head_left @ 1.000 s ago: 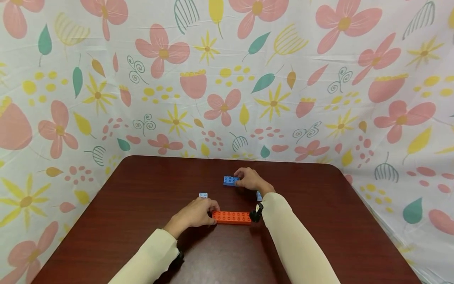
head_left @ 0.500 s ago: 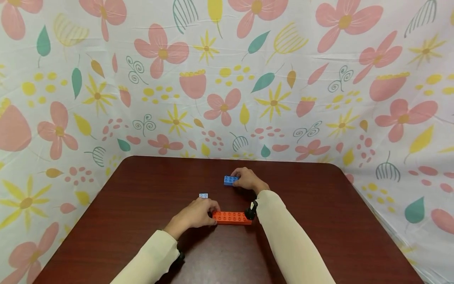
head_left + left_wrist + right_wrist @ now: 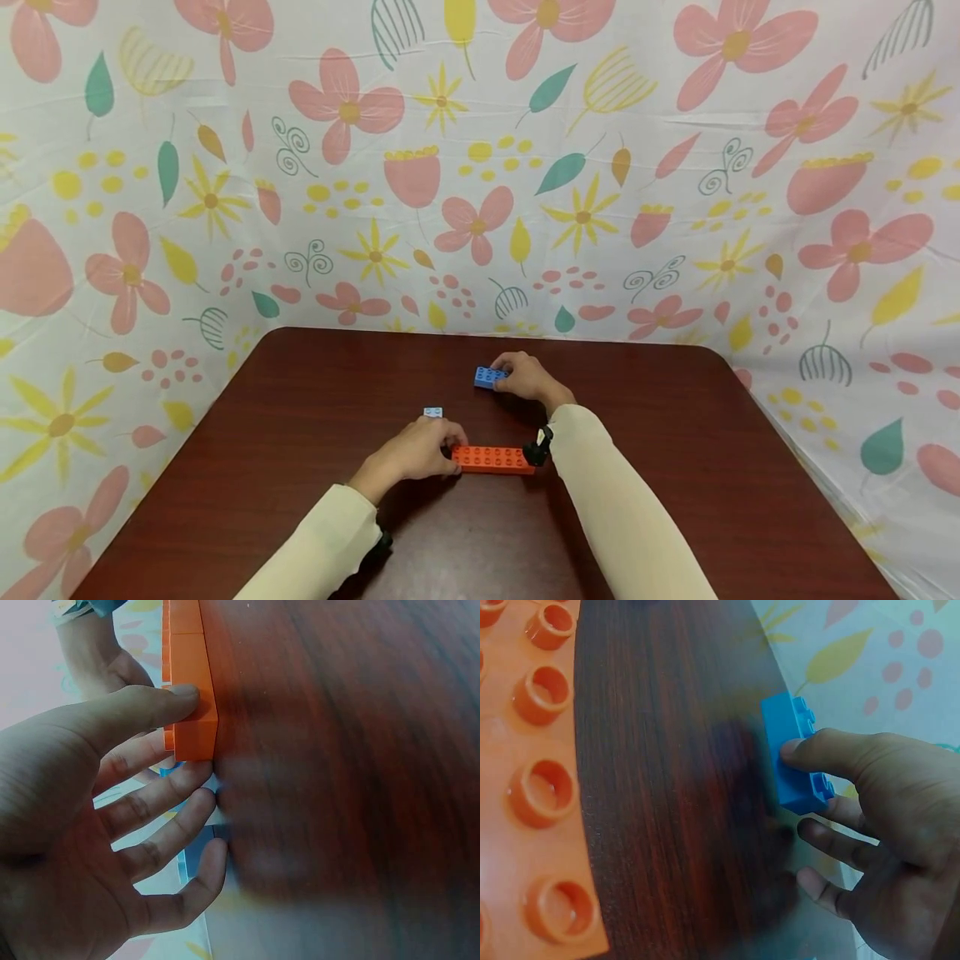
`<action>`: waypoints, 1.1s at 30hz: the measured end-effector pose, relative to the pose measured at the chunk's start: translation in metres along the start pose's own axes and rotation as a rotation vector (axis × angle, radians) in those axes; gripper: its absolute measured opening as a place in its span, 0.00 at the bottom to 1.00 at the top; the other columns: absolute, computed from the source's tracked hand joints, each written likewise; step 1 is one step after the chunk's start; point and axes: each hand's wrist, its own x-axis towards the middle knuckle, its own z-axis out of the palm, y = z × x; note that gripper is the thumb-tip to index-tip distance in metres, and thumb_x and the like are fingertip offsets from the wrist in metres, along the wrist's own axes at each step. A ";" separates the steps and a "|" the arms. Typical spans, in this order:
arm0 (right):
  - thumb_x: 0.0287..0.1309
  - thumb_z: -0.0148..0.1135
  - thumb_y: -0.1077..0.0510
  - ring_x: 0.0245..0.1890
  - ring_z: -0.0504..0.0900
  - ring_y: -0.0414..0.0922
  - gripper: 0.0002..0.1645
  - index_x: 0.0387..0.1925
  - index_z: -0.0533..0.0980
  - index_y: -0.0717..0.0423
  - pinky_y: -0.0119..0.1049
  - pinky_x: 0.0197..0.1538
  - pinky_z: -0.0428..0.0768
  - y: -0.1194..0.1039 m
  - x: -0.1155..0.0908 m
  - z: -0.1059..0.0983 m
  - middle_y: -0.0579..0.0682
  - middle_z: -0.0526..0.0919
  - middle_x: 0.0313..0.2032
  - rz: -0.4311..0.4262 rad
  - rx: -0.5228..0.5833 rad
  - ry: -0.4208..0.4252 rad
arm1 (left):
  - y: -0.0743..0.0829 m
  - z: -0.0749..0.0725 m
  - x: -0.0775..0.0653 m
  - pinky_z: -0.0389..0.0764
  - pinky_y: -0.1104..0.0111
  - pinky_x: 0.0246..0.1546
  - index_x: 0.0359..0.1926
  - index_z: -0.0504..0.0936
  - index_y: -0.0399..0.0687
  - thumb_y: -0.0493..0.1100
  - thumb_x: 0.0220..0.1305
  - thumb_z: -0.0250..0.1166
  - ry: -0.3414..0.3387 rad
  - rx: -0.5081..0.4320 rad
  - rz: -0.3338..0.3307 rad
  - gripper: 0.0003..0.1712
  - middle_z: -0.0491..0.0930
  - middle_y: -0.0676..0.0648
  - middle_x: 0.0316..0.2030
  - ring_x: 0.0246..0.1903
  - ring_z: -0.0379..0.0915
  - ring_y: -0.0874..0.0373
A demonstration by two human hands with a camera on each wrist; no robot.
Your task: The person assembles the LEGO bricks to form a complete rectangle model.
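A long orange toy building brick with round studs lies mid-table. My left hand pinches its left end; in the left wrist view the thumb presses one long side and the other fingers spread beyond the end. Farther back, my right hand pinches a blue toy building brick by its right part, thumb on the near side. That blue brick is slightly tilted in the right wrist view; I cannot tell whether it touches the table.
A small light blue brick stands just beyond the left hand, partly hidden by it. The dark brown table has rounded far corners. A flower-patterned cloth hangs behind it and along the sides.
The right hand has shifted slightly left and closed on the blue brick, which is now turned a little. Another blue brick by the right wrist has become hidden. The left hand has stayed put.
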 end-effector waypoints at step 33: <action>0.61 0.74 0.55 0.44 0.78 0.46 0.19 0.53 0.81 0.48 0.39 0.49 0.79 -0.014 -0.092 -0.006 0.46 0.82 0.46 -0.278 -0.049 -0.036 | 0.000 0.002 0.000 0.82 0.60 0.45 0.45 0.87 0.52 0.43 0.56 0.79 0.014 0.010 0.014 0.15 0.85 0.50 0.40 0.42 0.80 0.56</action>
